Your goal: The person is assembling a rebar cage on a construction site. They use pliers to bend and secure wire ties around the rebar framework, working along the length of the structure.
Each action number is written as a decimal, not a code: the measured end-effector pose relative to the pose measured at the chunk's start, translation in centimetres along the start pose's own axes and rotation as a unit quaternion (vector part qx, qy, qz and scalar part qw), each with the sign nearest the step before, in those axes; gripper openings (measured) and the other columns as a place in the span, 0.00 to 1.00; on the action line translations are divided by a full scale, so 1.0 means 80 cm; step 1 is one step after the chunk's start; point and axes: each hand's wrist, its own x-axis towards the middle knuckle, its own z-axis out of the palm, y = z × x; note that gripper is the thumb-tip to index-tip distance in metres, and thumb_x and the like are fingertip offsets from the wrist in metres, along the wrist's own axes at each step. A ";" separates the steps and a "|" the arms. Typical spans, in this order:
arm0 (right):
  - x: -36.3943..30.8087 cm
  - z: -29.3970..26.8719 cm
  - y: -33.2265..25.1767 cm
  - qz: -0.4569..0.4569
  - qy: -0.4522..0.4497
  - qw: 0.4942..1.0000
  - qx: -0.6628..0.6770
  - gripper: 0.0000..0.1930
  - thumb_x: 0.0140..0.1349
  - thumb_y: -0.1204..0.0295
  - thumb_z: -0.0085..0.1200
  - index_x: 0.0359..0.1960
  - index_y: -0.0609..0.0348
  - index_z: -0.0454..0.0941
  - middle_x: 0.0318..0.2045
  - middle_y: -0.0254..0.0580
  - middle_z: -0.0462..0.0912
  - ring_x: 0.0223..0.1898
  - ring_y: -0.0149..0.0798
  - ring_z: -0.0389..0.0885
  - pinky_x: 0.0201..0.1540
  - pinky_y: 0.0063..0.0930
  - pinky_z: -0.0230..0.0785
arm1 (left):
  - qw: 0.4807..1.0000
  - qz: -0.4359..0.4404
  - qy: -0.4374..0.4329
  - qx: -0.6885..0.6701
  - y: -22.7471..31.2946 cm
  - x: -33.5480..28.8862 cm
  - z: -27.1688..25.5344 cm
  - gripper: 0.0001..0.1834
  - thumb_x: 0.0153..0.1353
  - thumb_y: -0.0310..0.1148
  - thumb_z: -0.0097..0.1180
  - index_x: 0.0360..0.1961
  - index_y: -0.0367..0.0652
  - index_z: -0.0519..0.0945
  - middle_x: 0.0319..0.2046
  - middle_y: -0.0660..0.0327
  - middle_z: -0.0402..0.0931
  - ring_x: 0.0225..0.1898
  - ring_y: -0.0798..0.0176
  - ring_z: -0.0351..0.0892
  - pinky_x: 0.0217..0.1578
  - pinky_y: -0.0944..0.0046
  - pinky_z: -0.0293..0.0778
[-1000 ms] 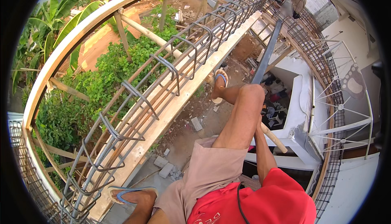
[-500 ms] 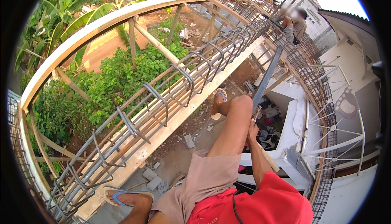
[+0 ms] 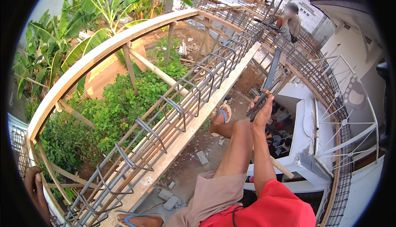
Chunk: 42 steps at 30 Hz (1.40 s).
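My right hand (image 3: 262, 108) is raised just above my bent knee, closed on a pair of pliers (image 3: 256, 105) with dark handles and an orange part near the top. The exact shape of the jaws is hard to make out against a long dark grey bar (image 3: 272, 72) behind them. At the lower left rim, my left hand (image 3: 34, 190) is bent over the end of a curved wooden form (image 3: 62, 93), its fingers partly cut off by the picture's edge. Between my hands a rebar cage (image 3: 165, 126) with square stirrups runs diagonally along a pale plank (image 3: 194, 134).
My sandalled feet (image 3: 225, 113) are near the plank, high above rubble-strewn ground. A round wooden pole (image 3: 282, 167) passes behind my forearm. White walling (image 3: 305, 124) and a white metal frame (image 3: 350, 122) stand to the right. A co-worker (image 3: 291, 21) sits on far rebar.
My right hand has risen from beside the knee, bringing the pliers into clear sight. More of my left hand shows at the left rim. The view has shifted slightly.
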 end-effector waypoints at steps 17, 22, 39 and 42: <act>-0.261 -0.019 0.121 0.303 -0.165 0.919 -0.190 0.21 0.81 0.50 0.40 0.53 0.57 0.71 0.26 0.32 0.71 0.21 0.26 0.72 0.22 0.24 0.67 | 0.969 0.061 -0.227 -0.080 0.060 0.134 0.140 0.20 0.75 0.43 0.56 0.57 0.40 0.83 0.48 0.44 0.84 0.44 0.53 0.86 0.44 0.55 0.79; -0.272 -0.049 0.118 0.330 -0.250 0.834 -0.365 0.19 0.79 0.54 0.48 0.47 0.59 0.76 0.23 0.31 0.72 0.21 0.25 0.71 0.23 0.25 0.64 | 0.949 0.046 -0.167 -0.265 0.044 0.130 0.155 0.13 0.74 0.36 0.54 0.35 0.37 0.75 0.19 0.62 0.69 0.23 0.66 0.70 0.30 0.62 0.66; -0.082 -0.023 0.267 0.242 0.012 0.867 -0.436 0.32 0.75 0.52 0.46 0.68 0.68 0.66 0.50 0.61 0.80 0.51 0.55 0.80 0.55 0.48 0.71 | 0.937 -0.034 -0.117 -0.327 0.045 0.081 0.131 0.16 0.78 0.40 0.51 0.54 0.39 0.79 0.19 0.73 0.63 0.18 0.79 0.63 0.19 0.74 0.50; -0.015 -0.035 0.313 0.228 -0.019 0.816 -0.530 0.40 0.71 0.53 0.50 0.74 0.75 0.58 0.70 0.72 0.68 0.74 0.62 0.64 0.77 0.52 0.50 | 0.927 -0.039 -0.128 -0.350 0.046 0.083 0.136 0.16 0.77 0.41 0.52 0.52 0.40 0.79 0.18 0.73 0.62 0.18 0.79 0.62 0.19 0.73 0.50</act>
